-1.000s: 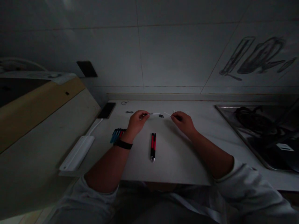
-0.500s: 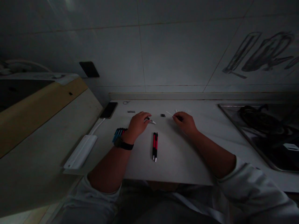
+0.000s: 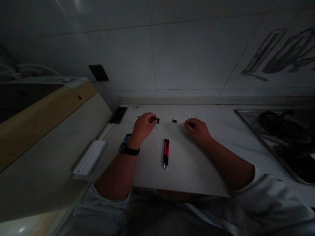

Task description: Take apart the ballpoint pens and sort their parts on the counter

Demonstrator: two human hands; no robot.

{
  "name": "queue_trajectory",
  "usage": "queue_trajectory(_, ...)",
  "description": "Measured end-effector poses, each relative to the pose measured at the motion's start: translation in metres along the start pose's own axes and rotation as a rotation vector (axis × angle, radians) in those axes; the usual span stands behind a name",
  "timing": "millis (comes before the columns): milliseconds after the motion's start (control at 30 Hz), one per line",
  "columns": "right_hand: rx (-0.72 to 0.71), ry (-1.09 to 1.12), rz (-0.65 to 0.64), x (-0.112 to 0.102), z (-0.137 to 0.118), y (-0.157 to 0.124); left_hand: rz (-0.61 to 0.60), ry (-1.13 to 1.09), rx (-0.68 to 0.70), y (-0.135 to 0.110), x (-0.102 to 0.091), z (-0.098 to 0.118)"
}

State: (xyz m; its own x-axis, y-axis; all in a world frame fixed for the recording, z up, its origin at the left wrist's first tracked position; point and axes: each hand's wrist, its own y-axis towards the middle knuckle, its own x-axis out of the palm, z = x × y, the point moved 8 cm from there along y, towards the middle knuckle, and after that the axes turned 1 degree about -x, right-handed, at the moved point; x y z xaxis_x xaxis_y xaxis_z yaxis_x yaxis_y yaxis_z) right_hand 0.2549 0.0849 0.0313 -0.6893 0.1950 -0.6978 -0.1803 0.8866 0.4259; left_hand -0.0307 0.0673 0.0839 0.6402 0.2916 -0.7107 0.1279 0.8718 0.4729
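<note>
The scene is dim. My left hand (image 3: 144,124), with a black watch on its wrist, is closed on a small white pen part with a black end (image 3: 157,121), held just above the white counter (image 3: 187,157). My right hand (image 3: 198,128) rests on the counter and pinches a thin white refill (image 3: 180,120) that points left. A small black piece (image 3: 174,121) lies between the two hands. Two red and black pens (image 3: 166,153) lie side by side in front of me. Blue pen barrels (image 3: 127,136) peek out behind my left wrist.
A dark phone (image 3: 118,115) lies at the counter's back left, with a white cable running to a white power bank (image 3: 90,157) at the left edge. A steel sink (image 3: 283,137) holding dark objects is at the right. A tiled wall (image 3: 192,55) stands behind.
My left hand has drawn the white part back from the middle toward itself and turned it. My right hand has stayed put with the refill. The view has shifted slightly.
</note>
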Motion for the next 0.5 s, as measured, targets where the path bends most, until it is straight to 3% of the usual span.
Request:
queue_trajectory(100,-0.007,0.002,0.004,0.000,0.000,0.000,0.028,-0.017,-0.069,0.002,-0.017,-0.011)
queue_trajectory(200,-0.018,-0.004,-0.010,0.002,-0.001,0.000,-0.101,-0.001,-0.165,0.001,-0.023,-0.028)
queue_trajectory(367,-0.007,-0.005,-0.036,0.006,-0.001,0.000,-0.439,0.129,-0.207,-0.014,-0.005,-0.052)
queue_trajectory(500,-0.017,-0.011,-0.047,0.006,-0.003,-0.001,-0.555,0.249,-0.249,-0.023,0.006,-0.063)
